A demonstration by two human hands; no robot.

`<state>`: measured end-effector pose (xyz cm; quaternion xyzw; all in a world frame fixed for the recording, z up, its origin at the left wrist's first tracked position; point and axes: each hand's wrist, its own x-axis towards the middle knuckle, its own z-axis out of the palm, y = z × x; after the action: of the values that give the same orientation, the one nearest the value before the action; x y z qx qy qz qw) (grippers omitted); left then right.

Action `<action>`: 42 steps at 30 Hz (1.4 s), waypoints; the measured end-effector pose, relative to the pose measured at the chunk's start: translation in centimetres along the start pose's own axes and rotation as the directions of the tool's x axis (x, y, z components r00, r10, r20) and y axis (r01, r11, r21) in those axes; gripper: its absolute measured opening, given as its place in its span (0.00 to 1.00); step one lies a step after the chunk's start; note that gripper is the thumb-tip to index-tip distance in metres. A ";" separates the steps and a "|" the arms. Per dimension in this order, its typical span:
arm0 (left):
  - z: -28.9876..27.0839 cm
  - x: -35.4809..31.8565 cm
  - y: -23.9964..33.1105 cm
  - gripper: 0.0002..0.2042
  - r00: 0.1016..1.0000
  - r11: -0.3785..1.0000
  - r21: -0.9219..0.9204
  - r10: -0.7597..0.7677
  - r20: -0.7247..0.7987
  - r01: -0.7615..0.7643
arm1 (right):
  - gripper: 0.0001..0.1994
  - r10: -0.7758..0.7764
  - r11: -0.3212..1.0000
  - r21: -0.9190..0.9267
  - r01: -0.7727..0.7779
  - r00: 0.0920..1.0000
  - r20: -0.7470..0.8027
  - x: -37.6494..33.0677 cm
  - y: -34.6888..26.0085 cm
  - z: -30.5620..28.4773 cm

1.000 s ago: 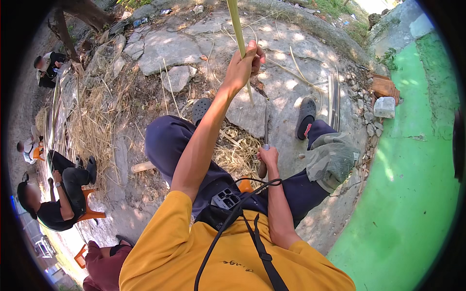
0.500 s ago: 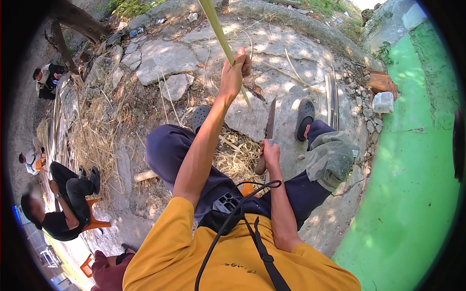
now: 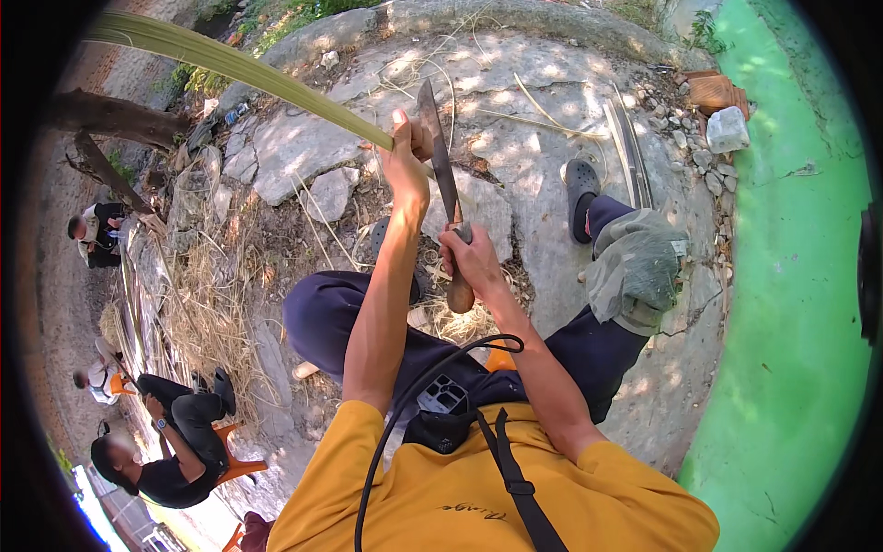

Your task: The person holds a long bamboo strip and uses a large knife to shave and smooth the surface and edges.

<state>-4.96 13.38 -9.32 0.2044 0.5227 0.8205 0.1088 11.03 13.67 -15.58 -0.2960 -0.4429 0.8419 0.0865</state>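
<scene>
My left hand (image 3: 406,167), raised in front of me, is closed round a long green leaf-like strip (image 3: 241,70) that runs up to the far left. In my right hand (image 3: 475,265) is the wooden handle of a long knife (image 3: 441,152), its dark blade pointing up and away. The blade stands just right of my left fingers and crosses the strip's short lower end; whether they touch I cannot tell. Pale shavings (image 3: 460,324) lie on the ground below the knife, between my legs.
Long dark and pale strips (image 3: 628,152) lie beyond my right shoe (image 3: 582,198). A green wall (image 3: 782,276) runs along the right, with a pale block (image 3: 728,130) beside it. At left, people sit near an orange chair (image 3: 237,455) and a heap of dry fibres (image 3: 207,317).
The knife has come up and left, close to my left hand. My left hand is a little lower and farther left, and the strip now slants left. The whole view has turned somewhat.
</scene>
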 end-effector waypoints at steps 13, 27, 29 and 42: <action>-0.3 -1.4 0.4 0.29 0.995 0.988 -0.145 0.043 -0.085 -0.055 | 0.06 -0.108 0.988 -0.093 0.120 0.986 0.127 -1.0 -0.7 0.9; -0.2 -2.6 0.9 0.29 0.997 0.990 -0.132 0.041 -0.062 -0.049 | 0.10 -0.246 0.948 -0.212 0.237 0.969 -0.015 0.3 0.4 1.7; 0.1 -2.8 0.8 0.29 0.999 0.993 -0.112 0.042 0.029 -0.039 | 0.11 -0.214 0.964 -0.173 0.203 0.976 -0.048 0.9 -0.5 1.5; 1.2 -3.9 1.0 0.28 0.998 0.984 -0.166 -0.067 -0.003 0.065 | 0.08 -0.198 0.973 -0.132 0.191 0.979 -0.039 -0.1 -1.3 -0.7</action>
<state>-0.91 12.36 -8.80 0.1738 0.4597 0.8578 0.1502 11.41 14.85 -14.82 -0.2781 -0.5204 0.7912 0.1610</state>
